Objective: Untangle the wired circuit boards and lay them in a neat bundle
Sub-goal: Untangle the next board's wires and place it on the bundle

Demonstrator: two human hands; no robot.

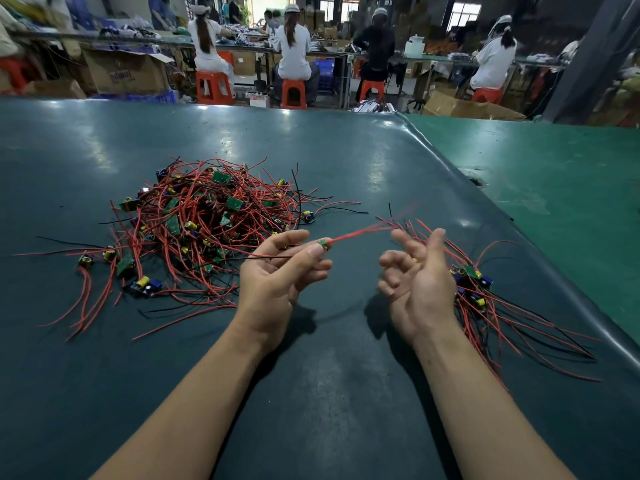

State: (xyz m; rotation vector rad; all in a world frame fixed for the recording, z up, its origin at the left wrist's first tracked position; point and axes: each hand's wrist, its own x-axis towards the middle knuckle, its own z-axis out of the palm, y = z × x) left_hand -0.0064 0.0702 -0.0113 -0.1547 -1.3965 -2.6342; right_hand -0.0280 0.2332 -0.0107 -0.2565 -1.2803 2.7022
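Observation:
A tangled heap of small green circuit boards with red and black wires (207, 223) lies on the dark green table mat (329, 393), left of centre. My left hand (277, 275) pinches one small board (323, 242) between thumb and fingertips; its red wires (363, 232) stream blurred to the right and a black wire trails left. My right hand (415, 282) is palm up just right of it, fingers loosely curled, with nothing clearly held. Behind and right of that hand lies a sorted bundle of boards and wires (485, 296), its wires fanned toward the mat's edge.
The mat's right edge (519, 230) curls up beside a lighter green surface (561, 174). Beyond the table's far edge, several people sit on orange stools (292, 93) at other benches, among cardboard boxes (124, 72).

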